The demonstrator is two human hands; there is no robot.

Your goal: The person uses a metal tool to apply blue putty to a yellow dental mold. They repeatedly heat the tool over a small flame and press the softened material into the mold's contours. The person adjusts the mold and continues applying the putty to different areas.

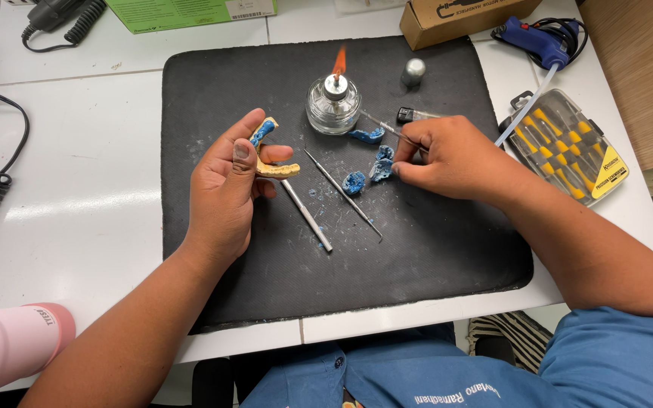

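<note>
We see the left hand [228, 177] gripping a yellowish cast [275, 168] with blue wax; the right hand [447, 155] pinches a thin tool [384, 126], probably metal, near the flame.

Single head-worn view; looks steeply down from above the seated person onto the black mat [341, 249] on the white table [77, 166]; close range, forearms entering from the bottom edge; no second view.

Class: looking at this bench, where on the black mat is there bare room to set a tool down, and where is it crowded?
Bare: the black mat's near strip, below the two metal tools. Crowded: around the lit burner, blue wax pieces and right hand.
</note>
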